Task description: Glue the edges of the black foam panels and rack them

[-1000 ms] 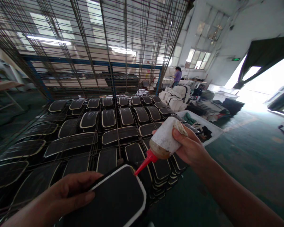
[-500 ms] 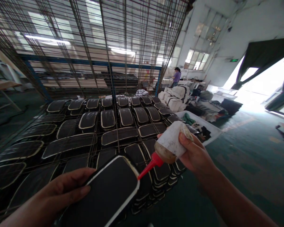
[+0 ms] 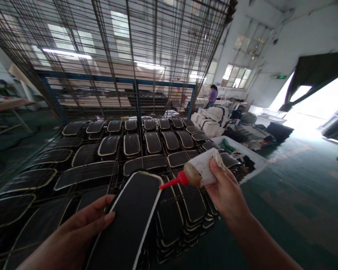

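Observation:
My left hand [image 3: 87, 225] pinches the left edge of a black panel [image 3: 129, 221] with rounded corners and a pale line along its border. In my right hand [image 3: 227, 187] is a squeeze bottle [image 3: 198, 170] with a white wrap, brownish contents and a red nozzle. The nozzle tip [image 3: 161, 187] meets the panel's upper right corner, on the pale line. Behind and beside the held panel, stacks of similar black panels [image 3: 153, 142] lie in rows on the rack.
A tilted wire grid [image 3: 154, 41] rises behind the rows on a blue frame [image 3: 112, 79]. To the right are a white bin [image 3: 256, 165] with scraps and green cloth, and white bundles [image 3: 210, 122]. A person [image 3: 213, 95] in purple stands far back.
The held panel has turned more upright and moved up and left. The bottle has tilted closer to level, its tip shifting up to the panel's upper right corner. The camera view has shifted slightly.

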A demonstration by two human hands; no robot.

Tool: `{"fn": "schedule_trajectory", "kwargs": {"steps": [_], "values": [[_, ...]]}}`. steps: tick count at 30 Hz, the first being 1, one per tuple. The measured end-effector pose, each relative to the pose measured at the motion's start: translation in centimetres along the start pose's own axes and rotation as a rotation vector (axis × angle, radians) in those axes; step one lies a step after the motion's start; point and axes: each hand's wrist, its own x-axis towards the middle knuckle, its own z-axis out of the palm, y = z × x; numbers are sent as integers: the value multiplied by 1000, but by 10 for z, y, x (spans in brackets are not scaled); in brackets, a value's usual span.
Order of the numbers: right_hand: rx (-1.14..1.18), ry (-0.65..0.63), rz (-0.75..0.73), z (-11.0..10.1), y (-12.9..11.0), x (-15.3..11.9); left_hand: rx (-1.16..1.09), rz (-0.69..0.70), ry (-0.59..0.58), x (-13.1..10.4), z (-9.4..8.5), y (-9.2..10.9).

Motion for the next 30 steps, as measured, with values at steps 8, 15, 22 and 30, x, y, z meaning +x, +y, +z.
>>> {"fn": "schedule_trajectory", "kwargs": {"steps": [8, 15, 22, 30], "values": [[-41, -65, 59, 1, 9, -8, 40, -30, -25, 5, 6, 5], [-56, -136, 114, 6, 15, -19, -44, 13, 32, -3, 27, 15], [-16, -310, 147, 11, 12, -34, -100, 32, 15, 0, 34, 20], [-128, -456, 129, 5, 4, -52, -98, 80, 36, 3, 30, 26]]}}
